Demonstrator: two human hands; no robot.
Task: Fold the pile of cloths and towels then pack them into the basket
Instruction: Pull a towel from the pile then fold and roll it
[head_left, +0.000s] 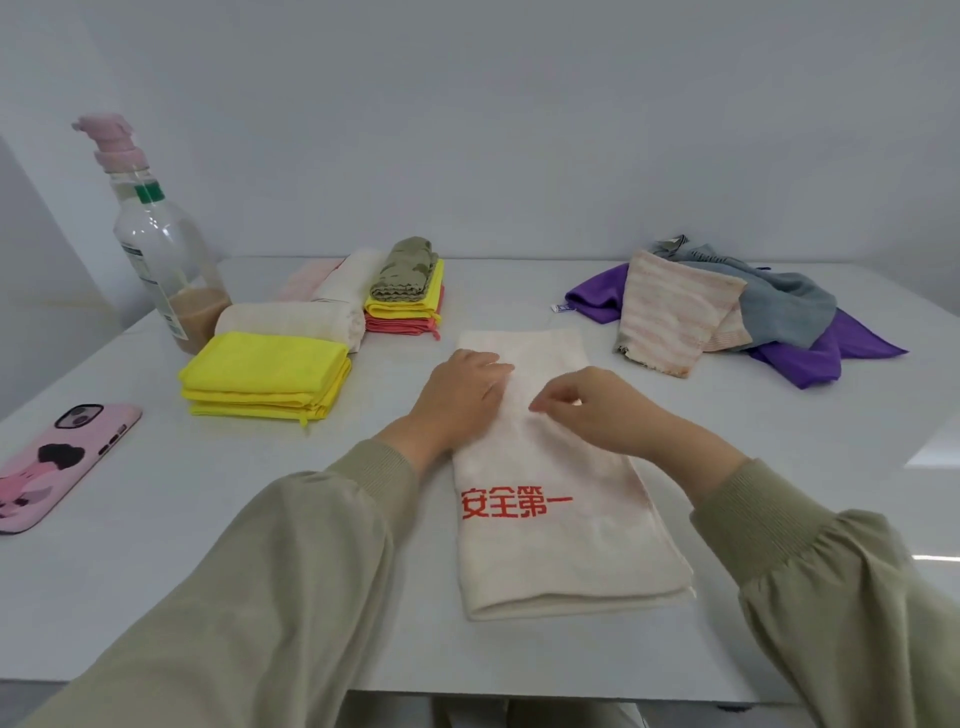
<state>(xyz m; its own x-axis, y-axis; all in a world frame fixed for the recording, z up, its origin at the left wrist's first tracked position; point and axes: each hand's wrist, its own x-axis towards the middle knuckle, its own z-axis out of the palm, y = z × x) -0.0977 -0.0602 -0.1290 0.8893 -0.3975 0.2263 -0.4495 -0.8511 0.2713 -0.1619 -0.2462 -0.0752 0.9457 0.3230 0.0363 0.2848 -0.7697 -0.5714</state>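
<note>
Towel (545, 556) lies under both hands: left hand (462, 397) flat, right hand (597, 413) apparently pinching it.

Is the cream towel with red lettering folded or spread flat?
Folded lengthwise: the towel shows stacked layers at its near edge.

Under both hands lies the cream towel (550, 545), folded into a long, narrow strip with red characters across it. The left hand (462, 395) is flat on its far half, and the right hand (597, 410) pinches the surface just beside it. Left of the left hand sits a neat stack of folded yellow cloths (265, 374), with a folded cream towel (291, 319) behind it. Farther back an olive cloth (405, 270) tops yellow and coral ones. Beyond the right hand is the unfolded heap: a purple cloth (826, 353), a pink-striped towel (670, 317) and a grey-blue cloth (779, 306), all rumpled and overlapping.
</note>
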